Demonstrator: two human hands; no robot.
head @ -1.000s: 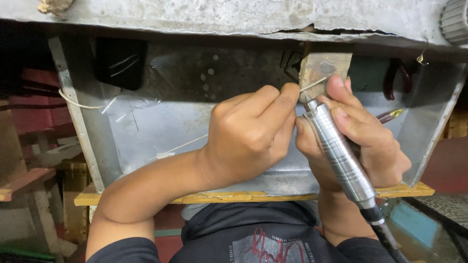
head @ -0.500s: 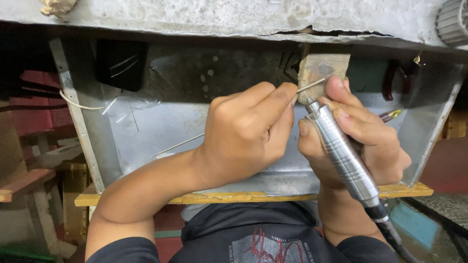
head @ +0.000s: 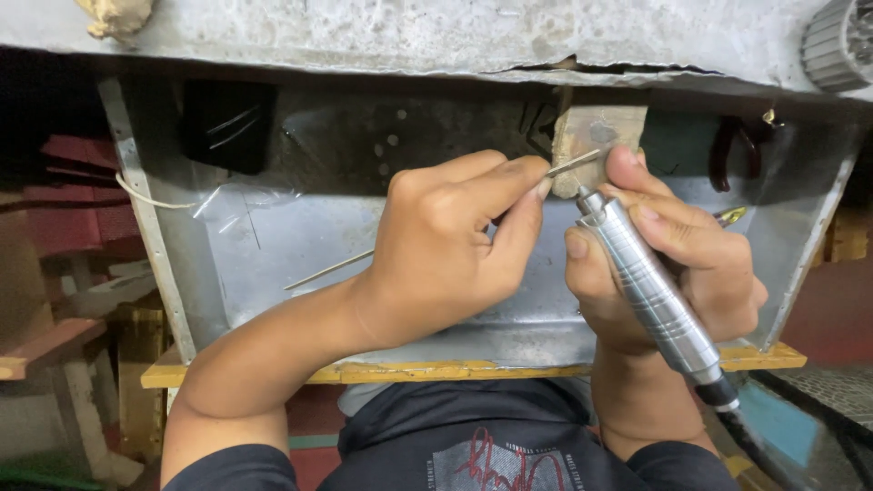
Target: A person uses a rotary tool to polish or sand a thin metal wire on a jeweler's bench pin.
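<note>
We pinch a thin metal rod [head: 571, 164] with our left hand [head: 446, 245], fingers curled tight around it. Our right hand [head: 673, 264] wraps closed around a silver power tool [head: 647, 289], shaped like a fat pen. The tool's tip meets the rod right on a small wooden block [head: 596, 132]. Under our hands sits a shiny metal tray [head: 273, 245] with a yellow wooden edge [head: 436, 371]. A grey bench top [head: 455, 32] is above.
</note>
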